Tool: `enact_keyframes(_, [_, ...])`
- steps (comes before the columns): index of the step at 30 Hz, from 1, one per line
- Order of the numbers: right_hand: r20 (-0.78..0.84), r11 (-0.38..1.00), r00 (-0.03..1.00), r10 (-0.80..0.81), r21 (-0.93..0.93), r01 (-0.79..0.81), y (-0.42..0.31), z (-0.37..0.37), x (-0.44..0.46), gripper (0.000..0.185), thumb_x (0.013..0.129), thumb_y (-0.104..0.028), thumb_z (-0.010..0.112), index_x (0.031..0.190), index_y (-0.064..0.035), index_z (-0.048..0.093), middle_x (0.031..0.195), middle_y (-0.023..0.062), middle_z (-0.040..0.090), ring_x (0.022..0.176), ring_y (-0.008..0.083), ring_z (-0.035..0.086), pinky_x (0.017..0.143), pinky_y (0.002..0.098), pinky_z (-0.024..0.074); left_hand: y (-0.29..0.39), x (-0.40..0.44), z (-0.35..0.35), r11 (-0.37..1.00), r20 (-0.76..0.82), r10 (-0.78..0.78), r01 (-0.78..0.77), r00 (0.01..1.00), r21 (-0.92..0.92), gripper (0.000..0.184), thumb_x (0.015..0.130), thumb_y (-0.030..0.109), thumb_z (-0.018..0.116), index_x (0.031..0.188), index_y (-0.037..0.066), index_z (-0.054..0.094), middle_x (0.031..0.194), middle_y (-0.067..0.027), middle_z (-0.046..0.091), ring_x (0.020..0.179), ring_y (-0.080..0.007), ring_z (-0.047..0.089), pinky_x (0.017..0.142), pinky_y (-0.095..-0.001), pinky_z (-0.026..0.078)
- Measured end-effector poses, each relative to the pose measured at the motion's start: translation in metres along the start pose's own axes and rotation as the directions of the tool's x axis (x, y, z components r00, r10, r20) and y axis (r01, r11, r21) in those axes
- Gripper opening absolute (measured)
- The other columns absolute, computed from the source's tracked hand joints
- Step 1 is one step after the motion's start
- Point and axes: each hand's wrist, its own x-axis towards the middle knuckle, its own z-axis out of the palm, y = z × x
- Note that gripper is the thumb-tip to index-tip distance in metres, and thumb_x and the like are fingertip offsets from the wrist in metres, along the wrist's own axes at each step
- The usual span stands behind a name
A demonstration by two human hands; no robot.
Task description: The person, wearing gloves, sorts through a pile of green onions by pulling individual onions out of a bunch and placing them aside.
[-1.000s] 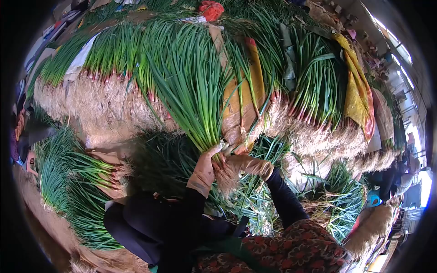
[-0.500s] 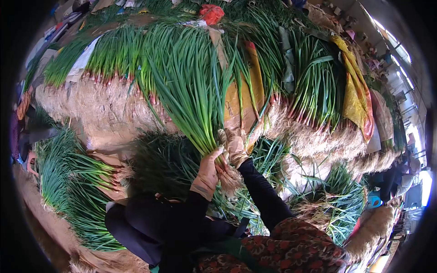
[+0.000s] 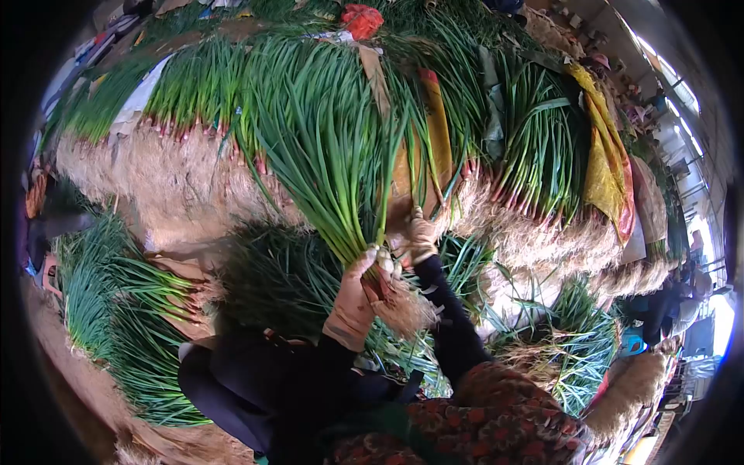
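Note:
A thick bunch of green onions (image 3: 333, 178) is gripped near its root end by my left hand (image 3: 353, 306), which wears a pale glove. Its leaves fan upward and away, while the white-and-reddish bases and tangled roots (image 3: 407, 306) stick out on the right of the hand. Just right of the bunch, my gloved right hand (image 3: 422, 239) is closed at the lower end of a single green onion (image 3: 414, 170) lying over a brown-and-yellow sheet (image 3: 435, 128). The fingers hide that stalk's root end. Another thin stalk lies close beside it.
Long rows of green onions (image 3: 198, 85) lie ahead, roots (image 3: 186, 170) toward me. More onions (image 3: 542, 147) rest at right by a yellow sack (image 3: 601, 147). Piles of leaves (image 3: 147, 349) lie lower left and lower right (image 3: 577, 356). A red bag (image 3: 361, 23) sits at the back.
My right hand has moved away from the bunch, up and right, to the single stalk. The bunch's roots have swung right, with my left hand still around it.

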Motion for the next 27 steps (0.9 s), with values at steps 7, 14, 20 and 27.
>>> enact_keyframes(7, [0.29,0.984,0.953,-0.089,-0.122,0.129,-0.01,-0.05,-0.058,0.021,0.083,-0.017,0.049,0.096,-0.0019,0.053,0.075,0.0112,0.063,0.07,0.025,0.063,0.055,0.0361,0.049,0.01,0.015,-0.013,0.989,-0.002,-0.146,0.146,0.989,0.022,0.026,0.09,0.018,0.049,0.109,0.0,0.052,0.071,-0.003,0.054,0.061,-0.0155,0.052,0.071,-0.0334,0.046])
enact_keyframes(14, [0.226,0.959,0.943,0.242,-0.205,-0.197,0.003,-0.037,-0.004,0.051,0.083,-0.047,0.049,0.11,-0.0042,0.055,0.087,0.0226,0.064,0.088,0.0345,0.062,0.079,0.0438,0.0471,0.013,0.019,-0.016,0.969,-0.137,-0.147,0.171,0.98,0.18,0.022,0.089,0.02,0.049,0.1,0.001,0.055,0.067,-0.0053,0.056,0.056,-0.0157,0.053,0.062,-0.03,0.047])
enact_keyframes(20, [0.193,0.88,0.896,-0.4,0.354,0.317,-0.072,-0.07,-0.093,0.01,0.08,-0.009,0.054,0.09,-0.005,0.055,0.078,0.0121,0.06,0.071,0.0292,0.06,0.062,0.0362,0.0469,0.018,0.024,-0.038,0.799,-0.35,-0.032,0.235,0.936,0.554,0.026,0.085,0.023,0.055,0.093,-0.002,0.059,0.063,-0.0127,0.06,0.039,-0.0191,0.053,0.032,-0.0238,0.038])
enact_keyframes(27, [0.511,0.273,0.855,0.087,0.813,-0.514,-0.087,-0.112,-0.034,0.033,0.089,-0.032,0.055,0.105,-0.0038,0.056,0.069,-0.0002,0.053,0.054,0.0091,0.048,0.048,0.0245,0.0401,0.012,0.02,-0.03,0.784,-0.322,-0.018,0.214,0.946,0.582,0.021,0.084,0.02,0.056,0.086,-0.001,0.06,0.06,-0.0122,0.059,0.038,-0.0187,0.051,0.034,-0.025,0.039])
